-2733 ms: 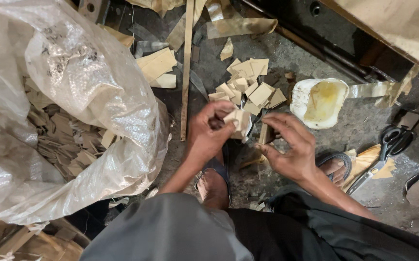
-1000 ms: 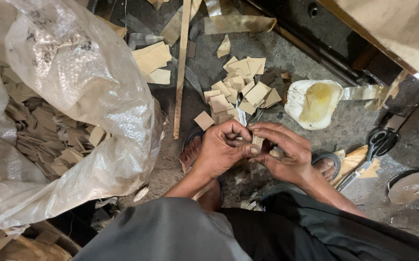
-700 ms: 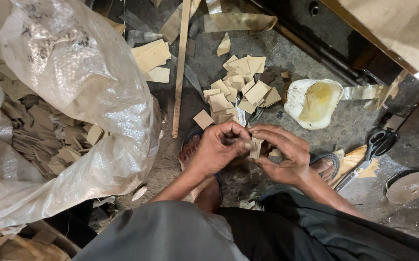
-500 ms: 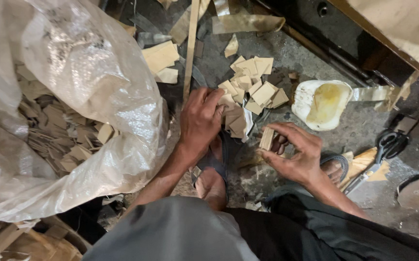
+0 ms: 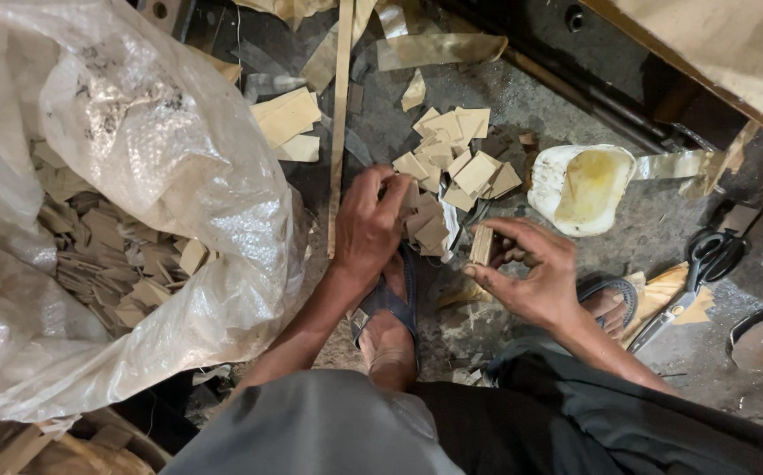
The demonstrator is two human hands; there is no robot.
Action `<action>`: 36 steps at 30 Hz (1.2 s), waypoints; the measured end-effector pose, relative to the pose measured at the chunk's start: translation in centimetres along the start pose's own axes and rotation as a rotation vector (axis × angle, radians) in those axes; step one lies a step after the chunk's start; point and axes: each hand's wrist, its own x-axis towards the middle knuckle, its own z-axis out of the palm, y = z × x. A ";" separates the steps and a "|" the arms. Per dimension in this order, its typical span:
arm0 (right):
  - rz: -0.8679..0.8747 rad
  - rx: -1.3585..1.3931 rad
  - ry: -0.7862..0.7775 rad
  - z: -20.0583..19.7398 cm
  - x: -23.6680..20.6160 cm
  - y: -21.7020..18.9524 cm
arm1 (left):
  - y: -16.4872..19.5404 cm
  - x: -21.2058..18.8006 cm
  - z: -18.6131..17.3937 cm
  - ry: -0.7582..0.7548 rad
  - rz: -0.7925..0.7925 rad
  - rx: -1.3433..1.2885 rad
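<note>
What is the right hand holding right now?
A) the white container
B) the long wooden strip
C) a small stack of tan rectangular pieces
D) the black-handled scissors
C: the right hand pinches a small stack of tan pieces in its fingers, while the scissors lie apart on the floor.

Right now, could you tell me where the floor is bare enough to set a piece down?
Bare floor lies between the glue tub and the scissors. It is crowded at the cut pieces where the left hand and right hand work.
</note>
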 end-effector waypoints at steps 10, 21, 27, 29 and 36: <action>-0.256 -0.039 0.108 -0.9 0.9 -1.3 | 6.3 -1.5 0.8 -0.324 -0.604 -1.316; -0.191 -0.006 0.178 -1.8 -0.1 -2.2 | 8.2 -1.6 2.3 -0.224 -0.847 -1.657; -0.203 0.042 0.178 -2.9 -0.8 -1.4 | 8.6 -0.8 2.3 -0.363 -0.879 -1.628; -0.189 0.082 0.162 -3.4 -1.2 -1.1 | 9.0 -0.5 2.1 -0.402 -0.811 -1.515; -0.088 0.280 0.139 -5.1 -2.7 0.2 | 10.8 0.4 1.9 -0.469 -0.778 -1.574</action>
